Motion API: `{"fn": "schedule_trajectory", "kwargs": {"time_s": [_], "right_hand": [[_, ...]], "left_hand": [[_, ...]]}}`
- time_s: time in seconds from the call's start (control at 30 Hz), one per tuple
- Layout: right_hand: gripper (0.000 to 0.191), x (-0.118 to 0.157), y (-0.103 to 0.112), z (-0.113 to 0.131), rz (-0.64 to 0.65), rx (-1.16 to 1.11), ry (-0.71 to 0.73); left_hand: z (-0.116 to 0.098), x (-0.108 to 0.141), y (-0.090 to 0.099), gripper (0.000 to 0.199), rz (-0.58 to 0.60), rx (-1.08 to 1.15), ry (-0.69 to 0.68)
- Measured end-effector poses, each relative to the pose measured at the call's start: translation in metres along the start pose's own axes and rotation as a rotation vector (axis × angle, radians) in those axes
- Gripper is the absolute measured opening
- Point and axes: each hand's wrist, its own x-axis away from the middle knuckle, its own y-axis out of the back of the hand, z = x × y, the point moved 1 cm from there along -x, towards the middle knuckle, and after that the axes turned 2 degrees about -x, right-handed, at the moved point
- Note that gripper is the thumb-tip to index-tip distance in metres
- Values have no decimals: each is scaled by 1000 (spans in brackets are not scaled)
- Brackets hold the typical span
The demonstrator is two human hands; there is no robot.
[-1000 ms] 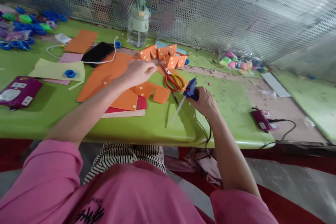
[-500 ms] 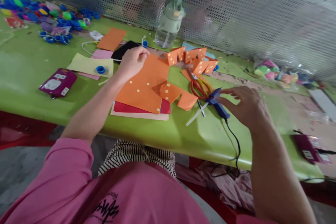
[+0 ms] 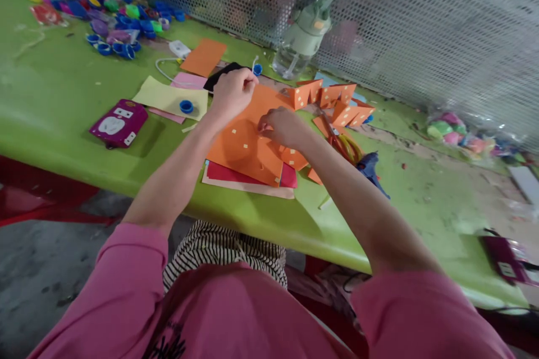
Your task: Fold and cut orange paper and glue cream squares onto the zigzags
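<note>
My left hand [image 3: 236, 90] is closed in a pinch over the far left part of a large orange sheet [image 3: 236, 148] with small pale squares on it. What its fingertips hold is too small to make out. My right hand [image 3: 282, 125] hovers over the sheet's middle with curled fingers pressed together; anything in them is hidden. Under the right wrist lies a folded orange paper piece [image 3: 293, 158], partly covered. Beyond the right forearm are scissors [image 3: 349, 148] with orange and yellow handles, and a blue glue gun [image 3: 370, 171].
Folded dotted orange pieces [image 3: 337, 95] stand near a water bottle [image 3: 301, 39]. A blue cap [image 3: 186, 106] sits on yellow paper [image 3: 158, 94]. Purple boxes [image 3: 119, 123] lie at both sides. Colourful caps [image 3: 122, 22] are heaped back left, before a perforated metal panel [image 3: 236, 5].
My right hand has left the glue gun and moved left over the orange sheet. My left hand stays closed near the sheet's far edge. The view has shifted slightly.
</note>
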Motion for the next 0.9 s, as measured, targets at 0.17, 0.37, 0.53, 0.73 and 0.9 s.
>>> {"fn": "schedule_trajectory", "kwargs": {"time_s": [0.17, 0.37, 0.53, 0.73, 0.9], "right_hand": [[20, -8, -8, -7, 50, 27, 1], [12, -18, -10, -10, 97, 46, -15], [24, -9, -9, -7, 57, 44, -28], [26, 1, -5, -3, 37, 13, -117], [24, -4, -6, -1, 80, 4, -132]], "left_hand": [[-8, 2, 1, 30, -38, -22, 56], [-5, 2, -2, 24, -36, -37, 65], [-2, 1, -2, 23, -27, -51, 41], [0, 2, -5, 22, -50, -48, 32], [1, 1, -8, 24, -54, -19, 29]]}}
